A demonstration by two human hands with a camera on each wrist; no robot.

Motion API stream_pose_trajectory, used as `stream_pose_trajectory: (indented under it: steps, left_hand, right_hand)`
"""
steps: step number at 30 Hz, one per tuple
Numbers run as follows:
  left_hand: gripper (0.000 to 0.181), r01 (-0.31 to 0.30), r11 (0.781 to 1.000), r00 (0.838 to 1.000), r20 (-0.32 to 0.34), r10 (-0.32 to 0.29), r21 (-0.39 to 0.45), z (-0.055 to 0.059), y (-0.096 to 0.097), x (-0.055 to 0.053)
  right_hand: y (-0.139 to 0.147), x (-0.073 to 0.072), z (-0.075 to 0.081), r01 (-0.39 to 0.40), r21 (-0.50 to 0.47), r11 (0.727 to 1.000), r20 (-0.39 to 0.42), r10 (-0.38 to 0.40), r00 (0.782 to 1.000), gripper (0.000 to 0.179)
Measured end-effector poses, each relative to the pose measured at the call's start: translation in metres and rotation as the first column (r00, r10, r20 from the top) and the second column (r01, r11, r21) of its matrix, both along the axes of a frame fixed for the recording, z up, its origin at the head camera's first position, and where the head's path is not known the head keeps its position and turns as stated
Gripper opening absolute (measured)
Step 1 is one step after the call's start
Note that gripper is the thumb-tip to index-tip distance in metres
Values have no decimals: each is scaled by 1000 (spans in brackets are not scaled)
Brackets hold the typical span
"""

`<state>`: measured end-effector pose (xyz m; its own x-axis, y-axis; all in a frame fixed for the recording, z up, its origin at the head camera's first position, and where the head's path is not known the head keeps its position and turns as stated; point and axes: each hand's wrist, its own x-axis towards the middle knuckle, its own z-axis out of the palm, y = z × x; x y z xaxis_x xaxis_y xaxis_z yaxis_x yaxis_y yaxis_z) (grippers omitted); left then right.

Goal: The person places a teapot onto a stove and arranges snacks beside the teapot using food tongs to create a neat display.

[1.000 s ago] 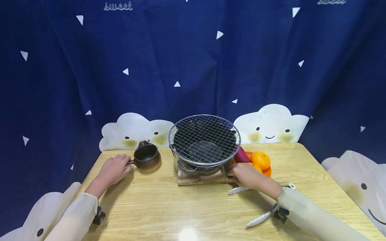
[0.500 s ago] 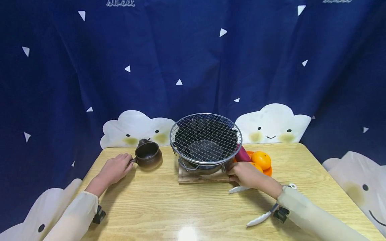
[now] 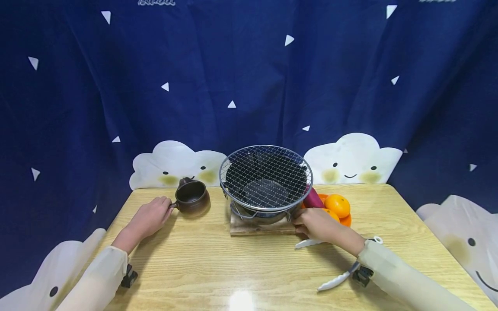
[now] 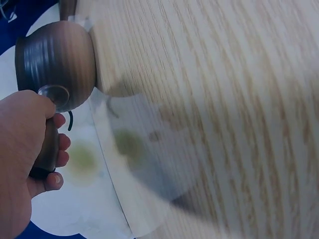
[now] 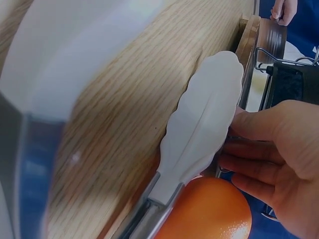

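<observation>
My left hand (image 3: 152, 217) grips the side handle of a dark brown teapot (image 3: 192, 199), fingers wrapped round it in the left wrist view. The lidless teapot stands upright at the table's back left. Mid-table, a round grill (image 3: 268, 181) with a wire mesh top sits on a wooden board (image 3: 256, 229). At the board's right end, my right hand (image 3: 317, 223) holds its edge, thumb above and curled fingers lower; the fingertips are partly hidden. White-tipped tongs (image 5: 204, 114) lie under the right forearm.
Right of the grill, an orange plate (image 3: 345, 221) bears oranges (image 3: 336, 206) and a purple eggplant-like piece (image 3: 312, 198). One white tong tip (image 3: 333, 283) points toward the front of the wooden table (image 3: 186, 268). A blue curtain (image 3: 249, 65) hangs behind.
The head view has tilted slightly, shifting the scene a little. Both hands keep their places on the teapot handle and the board.
</observation>
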<state>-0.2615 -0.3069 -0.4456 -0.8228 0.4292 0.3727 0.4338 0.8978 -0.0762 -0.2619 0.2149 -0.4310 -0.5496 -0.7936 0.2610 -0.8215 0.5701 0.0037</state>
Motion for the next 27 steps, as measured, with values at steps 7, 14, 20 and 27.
stream_pose_trajectory:
  steps: [7, 14, 20, 27]
  left_hand:
    - [12, -9, 1000, 1000, 3, 9, -7, 2, 2, -1]
    - [13, -19, 1000, 999, 40, 19, 0, 4, 5, -2]
    - [15, -23, 1000, 1000, 14, 23, 7, 0, 6, -1]
    - [18, -15, 1000, 999, -38, 16, 22, 1, 10, -1]
  right_hand:
    - [-1, 0, 1, 8, -7, 1000, -14, -8, 1000, 16]
    - [-1, 1, 2, 16, -18, 1000, 2, -16, 1000, 19]
    - [-1, 1, 1, 26, -19, 999, 14, -26, 1000, 19]
    - [0, 2, 1, 20, -16, 1000, 13, -20, 1000, 19]
